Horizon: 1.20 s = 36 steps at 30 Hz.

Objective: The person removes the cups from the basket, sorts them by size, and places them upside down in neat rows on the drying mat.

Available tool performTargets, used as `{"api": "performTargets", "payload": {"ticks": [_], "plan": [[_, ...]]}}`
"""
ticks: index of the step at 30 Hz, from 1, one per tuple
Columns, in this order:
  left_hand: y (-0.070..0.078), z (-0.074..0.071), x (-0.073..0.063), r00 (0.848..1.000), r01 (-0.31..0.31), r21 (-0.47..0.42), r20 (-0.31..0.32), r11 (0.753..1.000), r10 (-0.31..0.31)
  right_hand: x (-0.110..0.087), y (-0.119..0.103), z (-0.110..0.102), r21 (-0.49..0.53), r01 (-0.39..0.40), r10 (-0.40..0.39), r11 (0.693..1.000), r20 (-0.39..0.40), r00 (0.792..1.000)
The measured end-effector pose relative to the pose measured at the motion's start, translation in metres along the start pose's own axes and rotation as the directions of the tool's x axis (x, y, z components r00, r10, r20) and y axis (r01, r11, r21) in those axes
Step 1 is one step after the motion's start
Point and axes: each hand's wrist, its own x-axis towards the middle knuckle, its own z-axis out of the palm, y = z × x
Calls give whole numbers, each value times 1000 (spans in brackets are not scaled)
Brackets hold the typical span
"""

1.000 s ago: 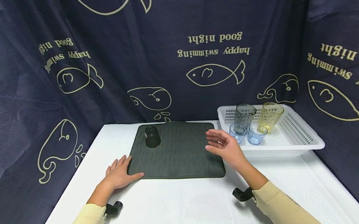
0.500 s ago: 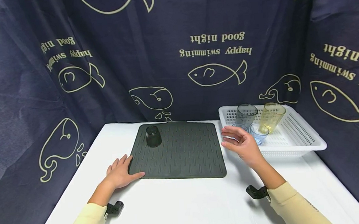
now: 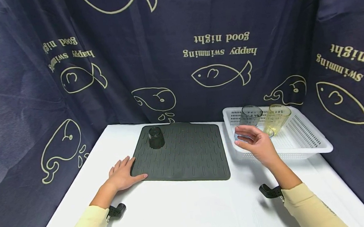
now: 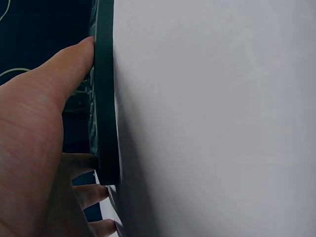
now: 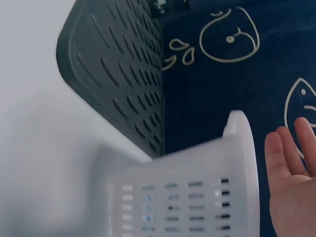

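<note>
My left hand [image 3: 119, 175] rests with spread fingers at the near left corner of the dark ribbed mat [image 3: 188, 155]. In the left wrist view the thumb [image 4: 74, 59] touches the mat's edge. A dark glass [image 3: 156, 138] stands on the mat, upside down by its look. Over the left front rim of the white basket [image 3: 311, 131], my right hand [image 3: 260, 148] hovers with loosely bent fingers and holds nothing. It hides most of two small blue glasses in the basket. Behind it stand a grey glass [image 3: 249, 116] and a yellow glass [image 3: 277, 118].
A white cloth [image 3: 189, 205] covers the table in front of the mat. Dark blue curtains [image 3: 152, 59] with fish drawings enclose the back and sides. The basket wall [image 5: 207, 163] rises close beside the right hand in its wrist view.
My right hand has moved rightward from the mat's right edge to over the basket, covering the blue glasses. The left hand stays at the mat's corner.
</note>
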Motion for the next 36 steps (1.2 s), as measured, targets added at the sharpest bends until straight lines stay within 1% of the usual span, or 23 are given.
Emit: {"api": "performTargets", "payload": {"ticks": [4,11,17,22,24,27,31,36], "plan": [[0,-1,0,1000,0,0,-2,1000,0,0,0,-10,-45,-3,3,999,-5,1000],[1,1,0,1000,4,-12,-9,1000,-4,1,0,-28,-126,-26,21,992,-39,999],[3,2,-1,999,-10,-24,-35,1000,10,2,1,-42,-153,-35,28,988,-45,999],[7,4,-1,997,-31,-45,-67,999,28,2,1,-52,-199,-36,26,979,-49,998],[8,4,-2,997,-33,-47,-70,998,30,2,0,-56,-212,-45,34,976,-53,998],[12,2,-3,997,-38,-56,-73,998,34,1,1,-61,-245,-53,40,968,-59,997],[15,2,-3,996,-47,-77,-81,996,41,1,2,-67,-308,-62,45,949,-62,997],[18,6,-2,993,-72,-108,-105,992,61,3,4,-75,-338,-90,74,937,-60,995]]}}
